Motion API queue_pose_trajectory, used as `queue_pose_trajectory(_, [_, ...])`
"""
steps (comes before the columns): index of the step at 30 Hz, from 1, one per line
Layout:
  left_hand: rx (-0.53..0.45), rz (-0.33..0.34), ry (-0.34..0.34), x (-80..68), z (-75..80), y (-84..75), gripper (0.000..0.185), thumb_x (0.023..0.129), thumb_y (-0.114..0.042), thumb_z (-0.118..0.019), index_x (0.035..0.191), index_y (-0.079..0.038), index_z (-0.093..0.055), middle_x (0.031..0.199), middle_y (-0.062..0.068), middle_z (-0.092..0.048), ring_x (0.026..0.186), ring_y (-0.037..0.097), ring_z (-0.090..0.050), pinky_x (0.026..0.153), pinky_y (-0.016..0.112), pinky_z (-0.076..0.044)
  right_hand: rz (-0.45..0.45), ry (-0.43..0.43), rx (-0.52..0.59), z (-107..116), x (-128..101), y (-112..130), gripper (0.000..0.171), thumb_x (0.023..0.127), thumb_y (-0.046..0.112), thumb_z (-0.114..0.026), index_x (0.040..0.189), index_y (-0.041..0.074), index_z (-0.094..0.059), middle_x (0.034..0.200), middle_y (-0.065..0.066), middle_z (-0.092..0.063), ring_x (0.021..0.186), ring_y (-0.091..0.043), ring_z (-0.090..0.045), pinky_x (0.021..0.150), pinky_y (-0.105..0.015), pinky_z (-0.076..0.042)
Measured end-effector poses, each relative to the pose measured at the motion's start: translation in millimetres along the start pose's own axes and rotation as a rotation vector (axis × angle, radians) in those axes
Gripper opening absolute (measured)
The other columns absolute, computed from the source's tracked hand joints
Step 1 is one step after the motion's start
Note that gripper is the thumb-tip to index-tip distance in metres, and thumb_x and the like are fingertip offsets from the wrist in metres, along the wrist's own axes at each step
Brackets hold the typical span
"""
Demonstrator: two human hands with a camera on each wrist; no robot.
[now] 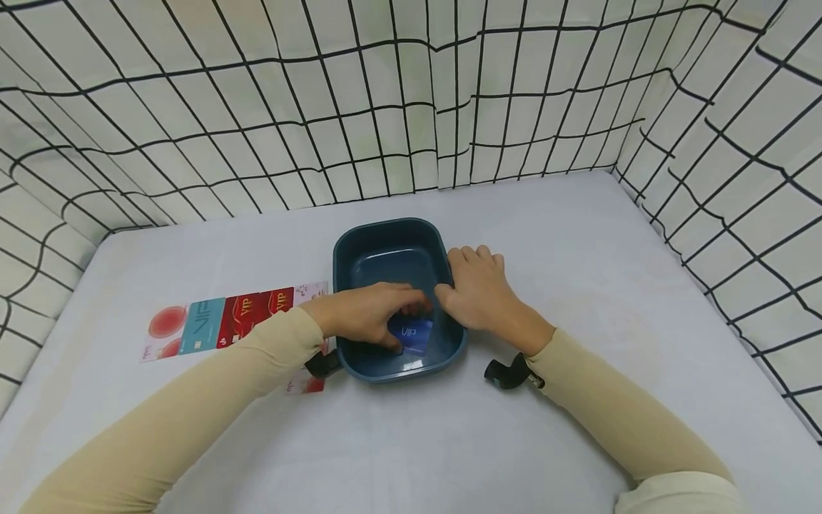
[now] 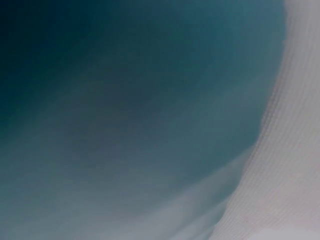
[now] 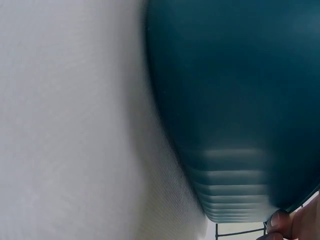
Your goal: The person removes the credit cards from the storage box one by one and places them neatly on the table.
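A dark teal plastic basin (image 1: 392, 264) with rounded corners stands on the white cloth. My right hand (image 1: 481, 293) grips its right rim, thumb on the inner side and fingers outside; in the right wrist view, fingertips (image 3: 280, 220) show at the rim by the ribbed outer wall. My left hand (image 1: 369, 314) reaches over the left rim into the basin, thumb and bent fingers spread apart. Between them a blue VIP card (image 1: 414, 335) shows near the basin's bottom, the thumb tip right at its left edge. The left wrist view holds only blurred basin wall (image 2: 150, 100) and white cloth.
Left of the basin lies a row of cards: a teal VIP card (image 1: 202, 325), red VIP cards (image 1: 240, 318) and pink patterned ones (image 1: 167, 325). Another pink card (image 1: 305, 382) is partly hidden by the left forearm. Black wire grid (image 1: 385, 107) borders the white-covered surface.
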State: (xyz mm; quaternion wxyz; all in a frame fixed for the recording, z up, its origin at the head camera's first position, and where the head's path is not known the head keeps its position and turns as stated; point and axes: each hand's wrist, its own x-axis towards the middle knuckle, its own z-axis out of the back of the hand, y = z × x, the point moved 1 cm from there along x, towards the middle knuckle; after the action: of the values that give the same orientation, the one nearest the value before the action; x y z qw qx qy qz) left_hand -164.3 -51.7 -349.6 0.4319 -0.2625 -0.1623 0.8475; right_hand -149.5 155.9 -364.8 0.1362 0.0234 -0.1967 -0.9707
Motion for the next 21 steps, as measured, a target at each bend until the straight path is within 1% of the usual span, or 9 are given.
queue_pose_trajectory(3, [0.008, -0.002, 0.008, -1.1, -0.3, -0.5, 0.062, 0.085, -0.021, -0.086, 0.139, -0.014, -0.058, 0.129, 0.004, -0.064, 0.118, 0.019, -0.061, 0.108, 0.039, -0.054, -0.002, 0.002, 0.002, -0.1, 0.1, 0.2, 0.025, 0.091, 0.031, -0.046, 0.098, 0.009, -0.054, 0.091, -0.007, -0.051, 0.087, -0.029, -0.039, 0.080, -0.042, -0.026])
queue_pose_trajectory(10, [-0.005, 0.019, 0.040, -3.6, -1.5, -1.8, 0.054, 0.090, -0.020, -0.080, 0.139, -0.017, -0.058, 0.135, 0.006, -0.059, 0.125, 0.021, -0.053, 0.111, 0.044, -0.051, 0.001, 0.001, -0.004, -0.3, 0.8, 0.5, 0.023, 0.091, 0.030, -0.046, 0.097, 0.009, -0.053, 0.090, -0.007, -0.051, 0.086, -0.029, -0.039, 0.079, -0.042, -0.026])
queue_pose_trajectory(16, [-0.006, 0.021, 0.048, -3.2, -2.0, -1.4, 0.056, 0.090, -0.019, -0.078, 0.142, -0.017, -0.055, 0.136, 0.006, -0.059, 0.128, 0.022, -0.051, 0.113, 0.045, -0.050, -0.001, 0.000, -0.001, 0.0, 0.4, 1.0, 0.024, 0.091, 0.031, -0.046, 0.097, 0.009, -0.053, 0.090, -0.007, -0.051, 0.086, -0.029, -0.039, 0.079, -0.041, -0.026])
queue_pose_trajectory(21, [-0.005, 0.023, 0.051, -1.9, -2.2, -1.1, 0.060, 0.090, -0.018, -0.079, 0.144, -0.015, -0.054, 0.137, 0.006, -0.058, 0.127, 0.021, -0.052, 0.112, 0.043, -0.050, -0.001, -0.001, 0.001, 0.0, 0.1, 1.0, 0.024, 0.090, 0.031, -0.046, 0.098, 0.009, -0.054, 0.090, -0.007, -0.051, 0.086, -0.029, -0.039, 0.079, -0.041, -0.026])
